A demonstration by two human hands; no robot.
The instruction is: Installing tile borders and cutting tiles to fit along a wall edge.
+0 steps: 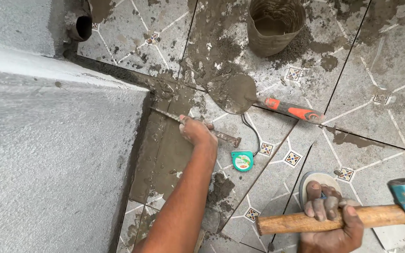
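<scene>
Fingers of the left hand (197, 131) wrap tight around a metal chisel (198, 126), its tip on the wet gray strip beside the wall (48, 164). Right hand (331, 220) grips a hammer (352, 218) by its wooden handle, over the tiles near a trowel (258, 98) and a green tape measure (243, 160).

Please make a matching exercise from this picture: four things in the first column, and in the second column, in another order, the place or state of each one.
Things:
1. hammer
2. chisel
3. trowel
4. tape measure

Places or states:
A. lies on the floor tiles, blade covered with wet mortar
B. gripped by its wooden handle in the right hand
C. small and green, lying on a tile near the left hand
D. held in the left hand, at the mortared strip beside the wall

Pairs: 1-B, 2-D, 3-A, 4-C
</scene>
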